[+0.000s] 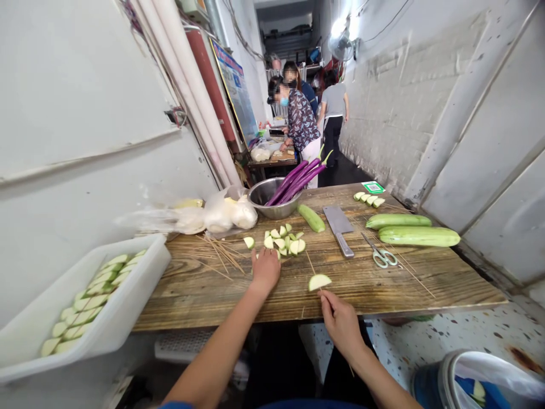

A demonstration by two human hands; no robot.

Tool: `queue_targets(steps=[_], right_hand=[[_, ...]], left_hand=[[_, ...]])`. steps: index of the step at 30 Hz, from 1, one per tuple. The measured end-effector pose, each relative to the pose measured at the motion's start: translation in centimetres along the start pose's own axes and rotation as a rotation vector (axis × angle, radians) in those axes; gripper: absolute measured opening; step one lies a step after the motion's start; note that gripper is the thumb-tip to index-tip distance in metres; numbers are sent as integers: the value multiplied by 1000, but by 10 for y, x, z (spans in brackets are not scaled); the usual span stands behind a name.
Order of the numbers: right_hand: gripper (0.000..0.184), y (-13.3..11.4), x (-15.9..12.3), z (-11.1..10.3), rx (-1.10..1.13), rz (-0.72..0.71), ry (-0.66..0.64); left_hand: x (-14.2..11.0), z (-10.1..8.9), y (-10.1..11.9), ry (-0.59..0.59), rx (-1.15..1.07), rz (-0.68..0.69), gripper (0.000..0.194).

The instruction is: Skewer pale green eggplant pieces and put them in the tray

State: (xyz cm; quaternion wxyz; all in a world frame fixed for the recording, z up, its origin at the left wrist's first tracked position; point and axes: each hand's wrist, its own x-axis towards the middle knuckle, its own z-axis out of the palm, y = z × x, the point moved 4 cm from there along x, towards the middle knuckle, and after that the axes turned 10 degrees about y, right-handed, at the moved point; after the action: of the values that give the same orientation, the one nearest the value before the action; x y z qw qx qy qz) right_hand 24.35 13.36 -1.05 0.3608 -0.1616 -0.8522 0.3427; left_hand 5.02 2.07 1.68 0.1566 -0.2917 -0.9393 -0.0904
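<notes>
My right hand (340, 318) is closed around the lower part of a thin wooden skewer (310, 262). One half-round zucchini slice (319, 282) is threaded on this skewer, just above my fingertips. My left hand (266, 270) reaches palm down to the near edge of a pile of cut zucchini pieces (297, 246). Its fingers curl down onto a pale green piece there, and the fingertips are partly hidden. Past the pile lies a cut length of zucchini (311, 218). To its right rests a cleaver (339, 227).
Left is a white tub (147, 278) of skewered slices; loose skewers (221, 253) lie near plastic bags (230, 213). A steel bowl (272, 210) holds purple eggplants (298, 180). Right are scissors (381, 255), whole zucchinis (419, 236) and a lined bin (451, 375). Several people stand farther back.
</notes>
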Motion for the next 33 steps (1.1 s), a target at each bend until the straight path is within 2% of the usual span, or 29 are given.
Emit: queue_targets(steps=[3,7,13,17,19,22,24,27,29,31,33], right_hand=[[32,-1,-3,3,-32,-18,-28],[33,1,-4,5,-49,-13,-70],[34,2,-3,7,-99,-12,-89],[34,3,-2,7,-83,5,-93],[34,4,-2,6,-76,12,-87],[33,4,-2,6,-62,11,-85],[32,2,-2,7,-40,2,-83],[30,-7,-1,7,24,-13,-82],[30,-15,0,6,75,-26,-84],[29,-23,0,4,113,-42,-86],[29,-29,-1,1,132,-59,-86]], left_hand=[[4,6,2,-86,116,31,32],[17,8,1,-160,110,47,29],[36,11,-5,-203,96,14,31],[29,8,-6,-195,76,-1,34],[20,3,-10,-187,-7,-15,38],[6,-7,-18,-177,-338,-64,42],[-1,-14,-21,-211,-691,-193,42],[-8,-17,-13,-387,-1353,-478,40],[-10,-16,-2,-510,-1700,-619,32],[-10,-15,7,-515,-1877,-700,24],[-10,-12,11,-419,-1931,-742,18]])
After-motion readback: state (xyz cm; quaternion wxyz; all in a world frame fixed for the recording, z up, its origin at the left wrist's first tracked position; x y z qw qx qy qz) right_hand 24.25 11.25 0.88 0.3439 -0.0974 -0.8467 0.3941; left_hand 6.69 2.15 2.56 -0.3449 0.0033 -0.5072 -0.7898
